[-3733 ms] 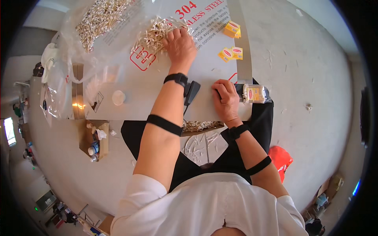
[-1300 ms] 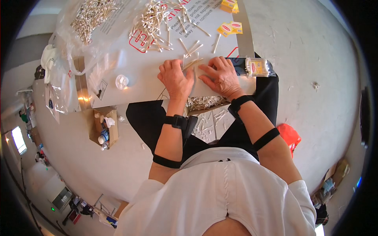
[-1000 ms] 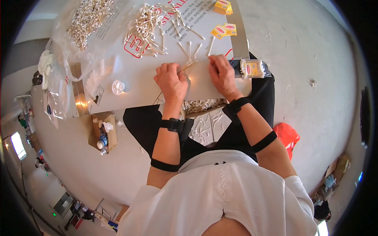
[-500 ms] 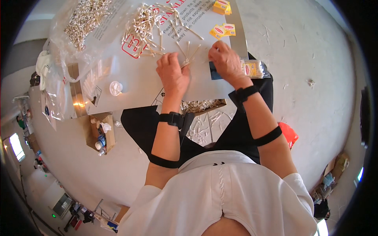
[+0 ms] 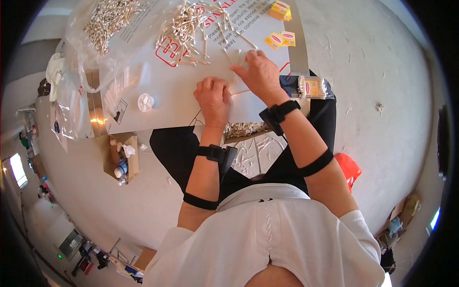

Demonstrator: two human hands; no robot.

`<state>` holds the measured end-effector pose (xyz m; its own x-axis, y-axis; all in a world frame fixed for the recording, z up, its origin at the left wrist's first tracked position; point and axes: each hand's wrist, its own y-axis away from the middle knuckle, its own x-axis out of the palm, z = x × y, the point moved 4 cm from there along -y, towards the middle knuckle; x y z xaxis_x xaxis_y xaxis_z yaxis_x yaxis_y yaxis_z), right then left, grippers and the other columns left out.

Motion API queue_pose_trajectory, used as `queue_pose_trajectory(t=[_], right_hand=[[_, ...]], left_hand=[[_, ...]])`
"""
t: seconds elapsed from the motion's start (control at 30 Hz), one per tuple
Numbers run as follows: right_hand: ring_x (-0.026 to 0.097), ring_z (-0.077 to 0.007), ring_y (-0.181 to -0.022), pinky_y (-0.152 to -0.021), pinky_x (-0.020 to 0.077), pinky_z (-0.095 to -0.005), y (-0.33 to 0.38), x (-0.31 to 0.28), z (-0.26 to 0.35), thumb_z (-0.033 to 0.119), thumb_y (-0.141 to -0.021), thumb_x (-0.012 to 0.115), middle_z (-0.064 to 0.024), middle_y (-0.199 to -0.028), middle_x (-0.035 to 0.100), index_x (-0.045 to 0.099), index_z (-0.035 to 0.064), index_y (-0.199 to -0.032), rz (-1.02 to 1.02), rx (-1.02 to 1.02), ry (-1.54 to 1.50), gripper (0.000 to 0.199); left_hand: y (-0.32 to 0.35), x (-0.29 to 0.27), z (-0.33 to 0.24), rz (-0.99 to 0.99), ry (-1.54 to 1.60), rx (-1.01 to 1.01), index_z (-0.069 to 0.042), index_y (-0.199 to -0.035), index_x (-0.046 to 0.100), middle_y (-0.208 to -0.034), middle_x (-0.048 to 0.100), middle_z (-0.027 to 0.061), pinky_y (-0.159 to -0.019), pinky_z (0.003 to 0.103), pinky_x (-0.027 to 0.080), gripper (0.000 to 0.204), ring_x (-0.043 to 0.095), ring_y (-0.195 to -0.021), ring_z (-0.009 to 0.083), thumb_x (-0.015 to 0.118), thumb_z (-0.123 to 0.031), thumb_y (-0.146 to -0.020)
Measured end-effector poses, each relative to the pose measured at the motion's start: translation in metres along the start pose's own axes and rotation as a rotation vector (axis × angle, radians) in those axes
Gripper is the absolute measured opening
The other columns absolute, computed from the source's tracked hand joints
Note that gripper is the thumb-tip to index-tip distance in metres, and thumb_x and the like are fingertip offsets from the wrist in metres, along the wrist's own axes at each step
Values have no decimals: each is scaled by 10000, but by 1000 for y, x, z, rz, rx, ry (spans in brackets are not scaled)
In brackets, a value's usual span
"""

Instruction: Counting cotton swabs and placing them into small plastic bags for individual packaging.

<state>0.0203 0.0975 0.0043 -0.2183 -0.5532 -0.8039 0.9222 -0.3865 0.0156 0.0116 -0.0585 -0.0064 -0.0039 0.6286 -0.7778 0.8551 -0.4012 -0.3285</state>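
Observation:
My left hand point(image 5: 213, 101) is closed around a few cotton swabs point(image 5: 233, 82), which stick out on its right side above the table point(image 5: 167, 107). Just right of them is my right hand point(image 5: 262, 77), with its thumb stretched left and held apart from its curled fingers. Swab tips show between the two hands, though the right palm is hidden. Beyond the hands lies a loose heap of cotton swabs point(image 5: 184, 28). A clear pack of swabs with a yellow label point(image 5: 313, 88) rests at the table's right edge.
A plastic bag of swabs point(image 5: 107, 24) lies far left, near a small round white container point(image 5: 146, 102). Yellow cards point(image 5: 281, 39) and a card stack point(image 5: 280, 10) sit far right. Below the table edge are a box of swabs point(image 5: 245, 128) and a carton point(image 5: 119, 160).
My right hand has moved left, close to my left hand, and its thumb has spread from the fingers. My left hand has shifted slightly nearer to me, still holding swabs.

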Motion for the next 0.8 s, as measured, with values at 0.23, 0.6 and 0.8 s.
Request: queue_pose_trajectory(t=[0.23, 0.6, 0.8], right_hand=[[649, -346, -806, -691, 536, -438, -12, 23, -1, 161, -799, 641, -154, -862, 594, 650, 98, -821, 92, -288, -37, 67], [633, -351, -870, -765, 508, -441, -67, -4, -25, 299, -812, 677, -145, -913, 639, 648, 52, -891, -155, -21, 45, 260], [656, -369, -948, -809, 540, -450, -97, 17, -10, 210, -830, 626, -199, -1048, 652, 662, 32, -953, -9, 42, 69, 219]], left_hand=[[-1, 6, -11, 62, 37, 100, -98, -1086, 624, -1157, 571, 102, -970, 471, 363, 361, 497, -1117, 319, 714, -94, -736], [0, 13, -11, 141, -57, 200, -36, -1229, 538, -1309, 512, 132, -1059, 495, 281, 510, 429, -1252, 333, 659, -331, -831], [0, 12, -11, 155, -25, 184, -33, -1220, 537, -1299, 516, 131, -1047, 490, 290, 507, 443, -1235, 333, 664, -325, -825]])
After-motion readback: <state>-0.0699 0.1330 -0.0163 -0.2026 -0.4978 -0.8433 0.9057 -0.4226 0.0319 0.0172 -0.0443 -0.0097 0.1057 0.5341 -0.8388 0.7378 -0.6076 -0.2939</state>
